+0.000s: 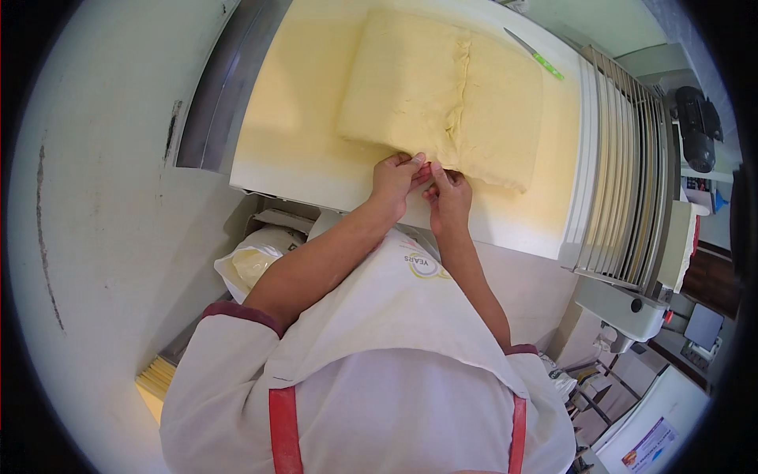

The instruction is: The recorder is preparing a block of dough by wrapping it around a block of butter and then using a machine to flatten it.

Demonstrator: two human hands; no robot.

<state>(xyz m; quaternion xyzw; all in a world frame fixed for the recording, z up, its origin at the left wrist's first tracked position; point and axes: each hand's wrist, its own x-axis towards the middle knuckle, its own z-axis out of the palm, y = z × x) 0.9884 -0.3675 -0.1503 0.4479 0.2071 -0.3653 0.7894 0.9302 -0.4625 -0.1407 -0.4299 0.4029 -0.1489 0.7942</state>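
Observation:
A large pale dough slab [403, 83], folded with a pinched seam [459, 95] running front to back, lies on a flour-tinted yellowish work surface [276, 95]. At the seam's front end, my left hand [395, 180] has its thumb and fingertips closed on the dough's near edge. My right hand [449, 197] is just beside it, thumb and fingers closed on the same edge. The two hands nearly meet, and some fingertips are hidden under the dough. A knife [548, 66] with a green handle lies beyond the slab's back right corner.
A wire guard rack [620, 174] of a machine borders the surface on the right, with a red knob [668, 317] lower down. A metal panel [217, 87] and wall flank the left. Bags [249, 261] sit below the surface's front left, beside my left forearm.

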